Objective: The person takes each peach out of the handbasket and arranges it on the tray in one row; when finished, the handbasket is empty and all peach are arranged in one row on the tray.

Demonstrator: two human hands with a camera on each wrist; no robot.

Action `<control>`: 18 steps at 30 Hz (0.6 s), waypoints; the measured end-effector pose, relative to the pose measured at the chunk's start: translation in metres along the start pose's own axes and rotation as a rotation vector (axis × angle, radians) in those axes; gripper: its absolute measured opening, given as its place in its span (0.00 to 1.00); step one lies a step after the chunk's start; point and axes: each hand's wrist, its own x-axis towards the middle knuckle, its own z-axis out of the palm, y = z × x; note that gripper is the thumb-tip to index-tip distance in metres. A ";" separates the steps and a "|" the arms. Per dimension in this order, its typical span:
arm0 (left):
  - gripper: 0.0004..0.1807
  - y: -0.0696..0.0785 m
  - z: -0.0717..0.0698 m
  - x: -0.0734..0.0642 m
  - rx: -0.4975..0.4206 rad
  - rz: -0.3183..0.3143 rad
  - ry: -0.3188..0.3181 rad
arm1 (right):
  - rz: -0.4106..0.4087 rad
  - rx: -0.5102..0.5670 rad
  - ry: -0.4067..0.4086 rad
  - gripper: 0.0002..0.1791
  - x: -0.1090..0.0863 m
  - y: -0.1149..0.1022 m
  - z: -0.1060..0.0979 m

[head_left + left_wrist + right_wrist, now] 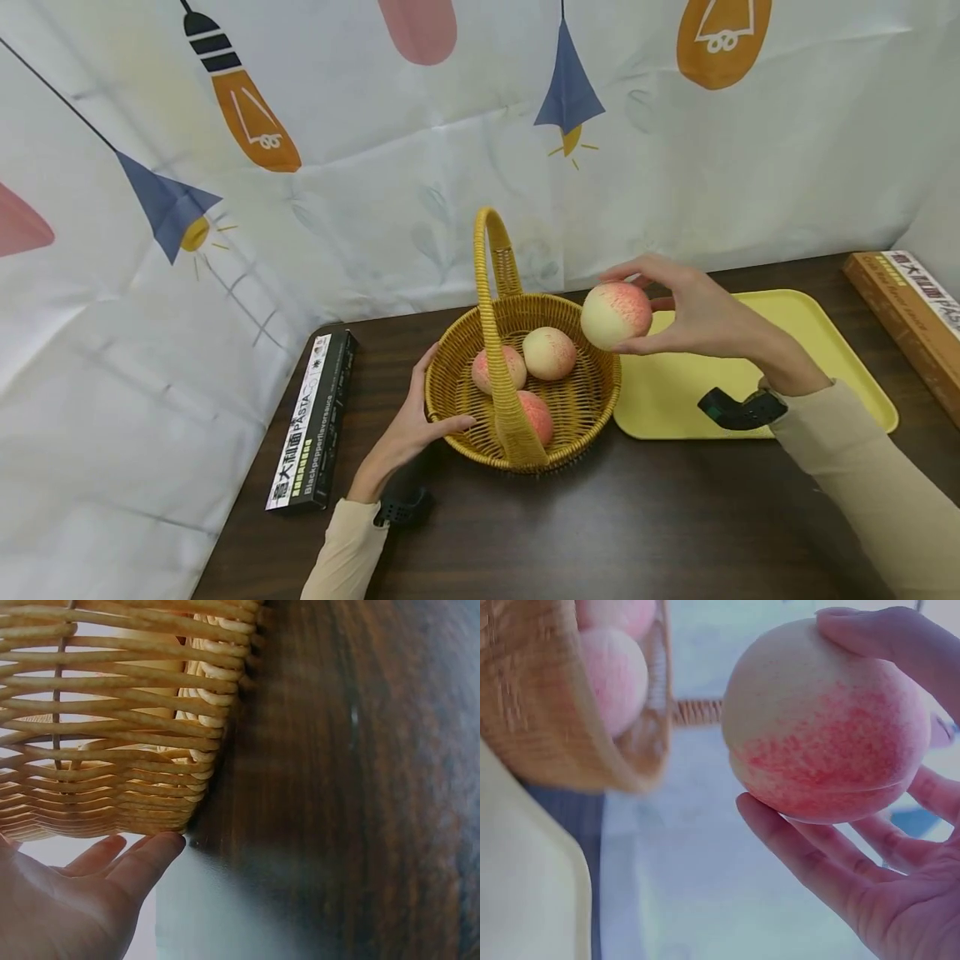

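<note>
In the head view, a yellow wicker basket (450, 446) with a tall arched handle holds three pink-and-cream peaches (549, 353). My left hand (408, 429) rests against the basket's left side, thumb stretched out at the rim. From the left wrist, straight fingers (146, 866) touch the outer weave (112, 772) low down. My right hand (701, 317) grips another peach (611, 317) between thumb and fingers, raised by the basket's right rim. The right wrist view shows this peach (825, 727) from close up, its blush facing the camera.
A yellow tray (825, 367) lies right of the basket, under the right forearm. A black pasta box (315, 417) lies at the table's left side, and a brown box (907, 308) at the right. A patterned cloth (420, 208) hangs behind the table.
</note>
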 end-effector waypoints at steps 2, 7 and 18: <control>0.65 0.000 0.000 0.000 0.005 -0.003 0.000 | 0.019 -0.010 0.039 0.41 -0.003 0.003 -0.010; 0.65 0.001 0.001 0.002 0.004 0.000 -0.002 | 0.071 0.003 0.082 0.39 -0.010 0.022 -0.021; 0.66 0.000 0.000 0.000 0.013 -0.014 0.000 | 0.166 -0.080 -0.034 0.36 -0.015 0.070 -0.007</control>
